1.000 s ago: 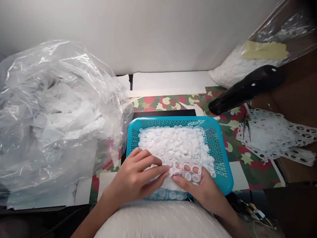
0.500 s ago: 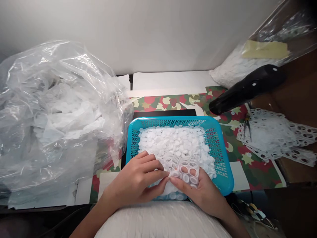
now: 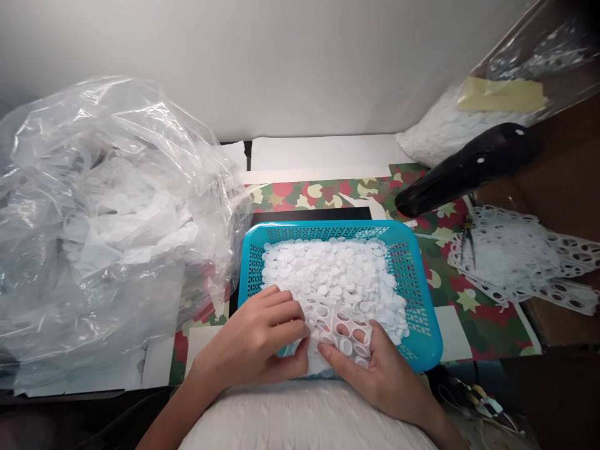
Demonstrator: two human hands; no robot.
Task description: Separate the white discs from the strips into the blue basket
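I see left hand (image 3: 250, 337) and right hand (image 3: 379, 372) gripping white holed strip (image 3: 344, 331) over blue basket (image 3: 319, 229), heaped with white discs (image 3: 323, 275); more holed strips (image 3: 515, 256) piled at right of frame, full plastic bag (image 3: 107, 187) at left.

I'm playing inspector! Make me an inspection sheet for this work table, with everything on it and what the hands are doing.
Surface: red and green patterned sheet, partly covered.
Job's things: perforated white strip lying over white discs, which are heaped in a blue plastic basket.
Clutter: clear plastic bag of white pieces at left; second bag with a yellow label, back right; black tapered object; holed white scraps with a small metal tool on them.
Grips: left hand touches the strip; right hand holds it.
Cables: thin wires, low right.
Surroundings: white wall; brown cardboard at right.
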